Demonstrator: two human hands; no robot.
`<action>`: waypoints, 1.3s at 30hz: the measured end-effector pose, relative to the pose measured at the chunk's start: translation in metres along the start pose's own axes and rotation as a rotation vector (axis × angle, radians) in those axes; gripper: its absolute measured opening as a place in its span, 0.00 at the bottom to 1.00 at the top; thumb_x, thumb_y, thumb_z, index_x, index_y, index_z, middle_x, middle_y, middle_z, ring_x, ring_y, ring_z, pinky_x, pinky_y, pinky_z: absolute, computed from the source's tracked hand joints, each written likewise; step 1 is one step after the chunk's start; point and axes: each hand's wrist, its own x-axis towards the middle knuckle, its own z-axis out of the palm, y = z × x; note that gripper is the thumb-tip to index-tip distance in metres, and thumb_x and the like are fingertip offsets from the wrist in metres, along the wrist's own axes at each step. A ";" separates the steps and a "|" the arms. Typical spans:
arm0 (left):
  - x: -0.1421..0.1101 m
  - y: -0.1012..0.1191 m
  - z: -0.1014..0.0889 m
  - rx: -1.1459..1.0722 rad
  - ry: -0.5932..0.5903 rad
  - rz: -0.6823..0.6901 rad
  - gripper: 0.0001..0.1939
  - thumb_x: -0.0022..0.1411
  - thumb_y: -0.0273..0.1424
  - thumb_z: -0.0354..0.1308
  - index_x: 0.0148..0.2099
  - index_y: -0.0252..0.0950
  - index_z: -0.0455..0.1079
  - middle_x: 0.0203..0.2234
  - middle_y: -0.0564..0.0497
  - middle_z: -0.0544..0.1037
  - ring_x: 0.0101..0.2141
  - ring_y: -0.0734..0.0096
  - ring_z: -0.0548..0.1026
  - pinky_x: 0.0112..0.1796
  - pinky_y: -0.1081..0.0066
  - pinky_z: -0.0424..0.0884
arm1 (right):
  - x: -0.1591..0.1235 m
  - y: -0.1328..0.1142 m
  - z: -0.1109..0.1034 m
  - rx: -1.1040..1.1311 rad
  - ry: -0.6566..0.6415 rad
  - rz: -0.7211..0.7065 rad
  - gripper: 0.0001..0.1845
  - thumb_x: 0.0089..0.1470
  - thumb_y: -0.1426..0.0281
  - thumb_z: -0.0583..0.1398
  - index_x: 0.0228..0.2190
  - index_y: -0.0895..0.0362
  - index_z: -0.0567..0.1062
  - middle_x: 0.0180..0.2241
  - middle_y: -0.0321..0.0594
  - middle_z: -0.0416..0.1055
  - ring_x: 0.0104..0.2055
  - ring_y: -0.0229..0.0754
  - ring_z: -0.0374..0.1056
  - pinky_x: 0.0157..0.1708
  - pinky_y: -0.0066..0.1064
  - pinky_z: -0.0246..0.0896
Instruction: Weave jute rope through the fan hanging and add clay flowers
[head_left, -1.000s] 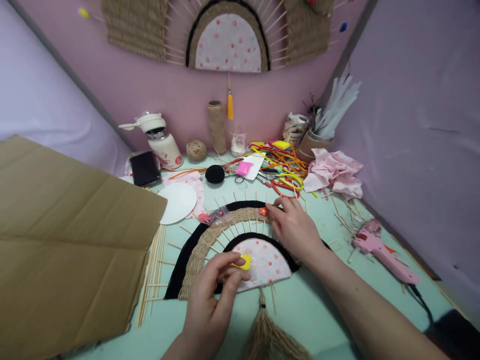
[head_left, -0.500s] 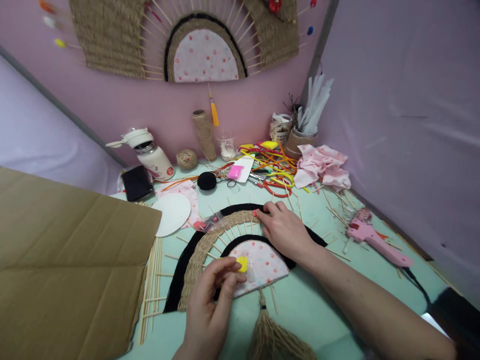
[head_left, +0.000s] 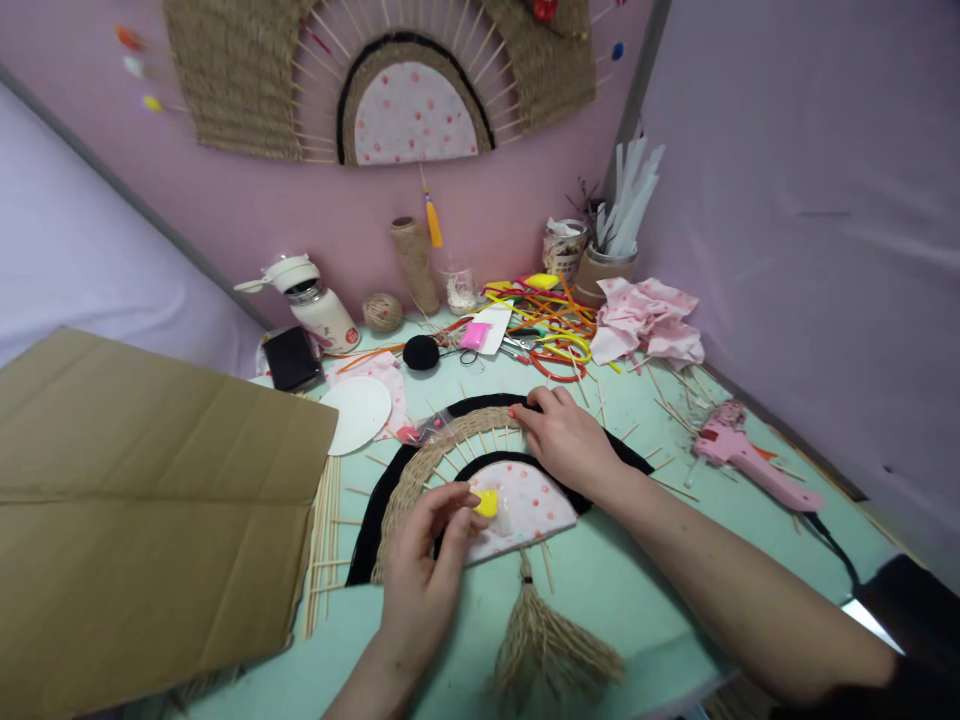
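Observation:
A half-round fan (head_left: 409, 485) with thin wooden sticks, a woven twine band and black edging lies on the table, a dotted pink-white cloth panel (head_left: 525, 500) at its centre. Above that panel, my left hand (head_left: 431, 555) pinches a small clear packet with a yellow lump (head_left: 486, 502) like modelling clay. My right hand (head_left: 566, 440) rests on the fan's upper right, its fingers curled and the fingertips at a small red lump (head_left: 513, 411) on the woven band. Another clear packet with red bits (head_left: 427, 430) lies on the fan's upper left. A twine tassel (head_left: 551, 640) hangs below the panel.
Cardboard (head_left: 150, 520) stands at the left beside loose sticks (head_left: 324, 540). A pink glue gun (head_left: 757, 470) lies right, its cable running off. Scissors (head_left: 517, 347), coloured strips, a black ball (head_left: 421, 352) and a bottle (head_left: 326, 315) are at the back. A similar fan (head_left: 416, 115) hangs on the wall.
The camera view has shifted slightly, showing more of the tassel. Both hands keep nearly the same place over the fan, with the right fingertips still at the red lump.

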 end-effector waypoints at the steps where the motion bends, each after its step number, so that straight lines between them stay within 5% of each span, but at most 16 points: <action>1: 0.000 0.000 -0.001 -0.004 0.012 0.006 0.12 0.64 0.34 0.51 0.49 0.37 0.65 0.39 0.47 0.76 0.36 0.69 0.77 0.38 0.66 0.73 | 0.000 0.000 0.000 -0.001 -0.005 0.001 0.15 0.55 0.74 0.53 0.43 0.56 0.75 0.40 0.47 0.66 0.42 0.49 0.58 0.35 0.36 0.60; 6: 0.009 0.003 -0.005 0.197 0.107 0.134 0.13 0.61 0.34 0.55 0.48 0.38 0.66 0.40 0.47 0.75 0.42 0.65 0.74 0.43 0.63 0.70 | 0.000 0.001 -0.005 0.126 0.203 0.005 0.17 0.56 0.74 0.52 0.46 0.58 0.73 0.43 0.48 0.65 0.44 0.49 0.59 0.41 0.40 0.60; 10: 0.019 0.006 -0.005 0.538 -0.043 0.234 0.27 0.49 0.36 0.65 0.52 0.39 0.64 0.48 0.44 0.72 0.50 0.55 0.68 0.50 0.54 0.62 | -0.001 0.000 -0.010 0.318 0.386 -0.020 0.16 0.58 0.73 0.51 0.45 0.59 0.73 0.41 0.48 0.65 0.45 0.47 0.60 0.45 0.41 0.59; 15: 0.024 0.000 -0.002 0.587 -0.179 0.197 0.14 0.55 0.33 0.60 0.45 0.39 0.69 0.39 0.46 0.76 0.42 0.59 0.72 0.44 0.57 0.66 | -0.006 -0.013 -0.011 0.522 0.284 -0.121 0.15 0.57 0.74 0.52 0.43 0.57 0.73 0.40 0.45 0.67 0.45 0.45 0.63 0.46 0.39 0.59; 20: 0.021 -0.009 -0.003 0.436 0.132 0.183 0.19 0.55 0.34 0.59 0.49 0.38 0.64 0.42 0.47 0.73 0.43 0.63 0.71 0.44 0.62 0.66 | -0.016 -0.036 -0.009 0.811 0.090 -0.162 0.06 0.57 0.70 0.55 0.36 0.58 0.71 0.35 0.41 0.68 0.36 0.39 0.64 0.38 0.33 0.61; 23: 0.021 -0.013 -0.004 0.400 0.174 0.180 0.22 0.56 0.31 0.58 0.53 0.38 0.62 0.45 0.46 0.71 0.45 0.64 0.70 0.46 0.63 0.66 | -0.022 -0.046 -0.006 0.945 0.032 -0.208 0.06 0.55 0.69 0.57 0.35 0.58 0.70 0.33 0.38 0.67 0.34 0.37 0.64 0.36 0.30 0.61; 29: 0.021 -0.012 -0.005 0.471 0.126 0.242 0.19 0.56 0.28 0.57 0.51 0.39 0.64 0.44 0.47 0.71 0.47 0.62 0.69 0.47 0.60 0.66 | -0.026 -0.049 -0.001 1.001 0.042 -0.211 0.14 0.54 0.69 0.60 0.44 0.55 0.71 0.41 0.41 0.68 0.40 0.39 0.65 0.41 0.33 0.63; 39: 0.018 -0.008 -0.003 0.604 0.122 0.287 0.18 0.55 0.26 0.57 0.49 0.38 0.62 0.40 0.47 0.70 0.42 0.63 0.69 0.42 0.62 0.67 | -0.028 -0.052 -0.002 0.985 0.103 -0.176 0.06 0.54 0.72 0.60 0.36 0.56 0.72 0.36 0.40 0.68 0.39 0.38 0.65 0.38 0.31 0.64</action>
